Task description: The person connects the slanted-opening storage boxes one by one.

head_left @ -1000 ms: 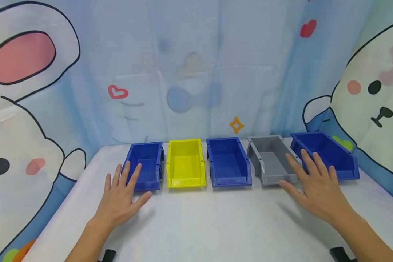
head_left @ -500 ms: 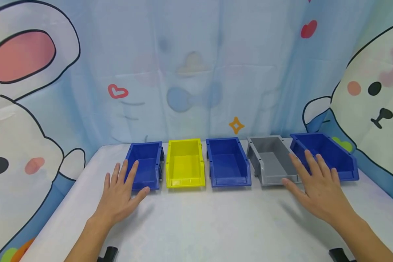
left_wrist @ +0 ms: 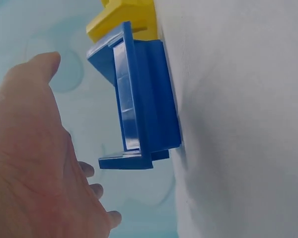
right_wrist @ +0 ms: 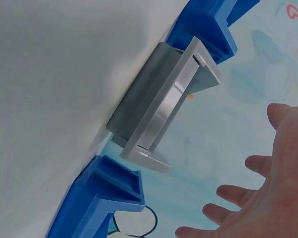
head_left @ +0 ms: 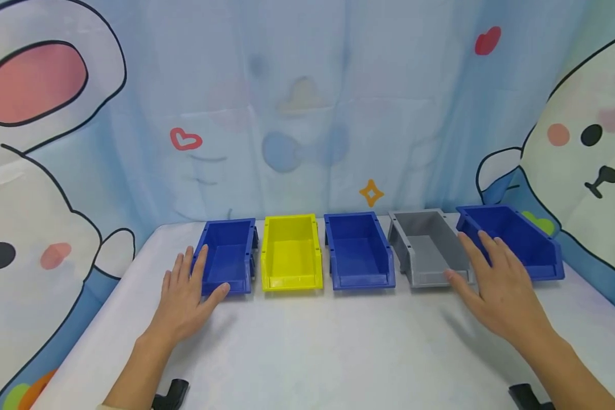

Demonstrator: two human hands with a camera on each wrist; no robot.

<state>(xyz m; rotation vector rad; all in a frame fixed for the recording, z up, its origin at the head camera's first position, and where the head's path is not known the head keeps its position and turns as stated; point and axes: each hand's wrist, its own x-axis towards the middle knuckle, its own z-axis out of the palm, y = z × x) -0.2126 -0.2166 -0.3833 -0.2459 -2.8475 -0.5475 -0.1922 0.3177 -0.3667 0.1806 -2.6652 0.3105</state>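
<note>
In the head view my left hand (head_left: 181,310) hovers with spread fingers in front of the leftmost blue bin (head_left: 229,253), its index finger overlapping the bin's edge. The left wrist view shows a gap between that palm and the bin. My right hand (head_left: 504,296) is held up the same way, fingers fairly straight, before the grey bin (head_left: 415,247) and the rightmost blue bin (head_left: 523,245). Space shows between it and the bins in the right wrist view. Both hands hold nothing. A yellow bin (head_left: 292,256) and a middle blue bin (head_left: 359,250) stand between them.
The bins form a row along the back of a white-covered table (head_left: 328,353). Behind it hangs a light blue curtain (head_left: 307,57) printed with cartoon animals. Black strap parts (head_left: 171,394) show below the wrists.
Both hands stay raised near the bins. The left hand's fingers draw slightly leftward and closer together; the right hand shifts a little to the right. The bins keep their places.
</note>
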